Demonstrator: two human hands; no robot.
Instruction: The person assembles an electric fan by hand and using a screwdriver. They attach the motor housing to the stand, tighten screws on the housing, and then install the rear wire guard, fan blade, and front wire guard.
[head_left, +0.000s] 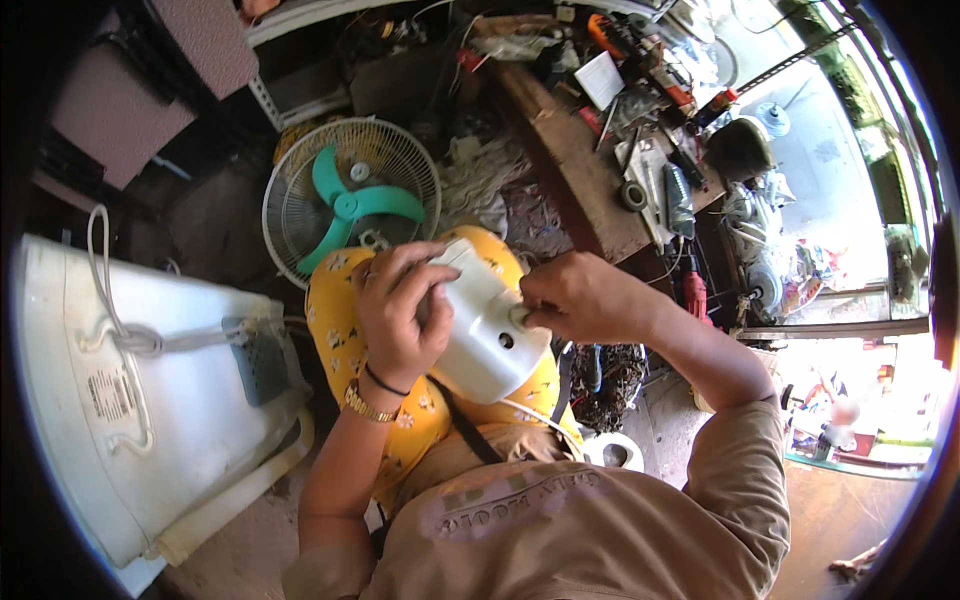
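A white plastic appliance housing (478, 345) rests across my lap on yellow flowered cloth, with a pale cord (530, 411) running from its near end. My left hand (405, 300) grips its left side, fingers curled over the top edge and thumb on the face. At its right side my right hand (562, 298) is closed in a pinch on a small round white knob (517, 314) on the housing. A dark round hole (506, 341) shows in the surface just below that knob. My right fingertips partly hide the knob.
Beyond my knees lies a round fan cage (430, 170) with green blades (346, 205). A large white appliance (120, 400) with a coiled cord stands at left. A wooden workbench (560, 130) at far right carries tools and a tape roll (633, 196). A glass case (840, 400) stands at right.
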